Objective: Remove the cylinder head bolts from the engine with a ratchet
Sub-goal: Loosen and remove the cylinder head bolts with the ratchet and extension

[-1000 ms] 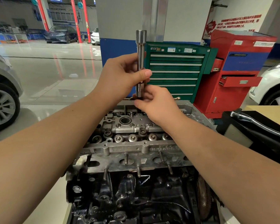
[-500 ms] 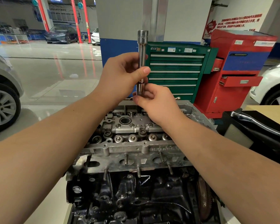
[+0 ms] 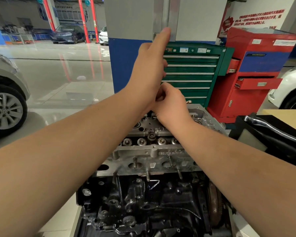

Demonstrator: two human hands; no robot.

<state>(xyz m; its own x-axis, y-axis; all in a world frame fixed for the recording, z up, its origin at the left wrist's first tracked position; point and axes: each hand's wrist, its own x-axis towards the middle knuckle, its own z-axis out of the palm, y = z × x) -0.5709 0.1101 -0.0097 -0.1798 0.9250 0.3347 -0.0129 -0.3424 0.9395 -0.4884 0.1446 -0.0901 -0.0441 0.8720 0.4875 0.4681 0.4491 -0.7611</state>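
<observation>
Left hand [image 3: 149, 72] raised, forefinger straight; right hand [image 3: 171, 105] curled, grasp hidden, above ribbed cast-metal cylinder head [image 3: 152, 151].

Glossy workshop floor [image 3: 61, 79], grey-blue pillar [image 3: 126, 31], green tool cabinet [image 3: 191, 72], red cabinet [image 3: 256, 69]

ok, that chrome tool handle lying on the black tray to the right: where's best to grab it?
Take the chrome handle around the middle of its long, bare shaft, coming down from above. It lies flat and slanted across the black tray, so fingers can wrap across it there. The right hand is on the nearer side. The handle's far end runs out of frame, so I can't judge that end.
</observation>
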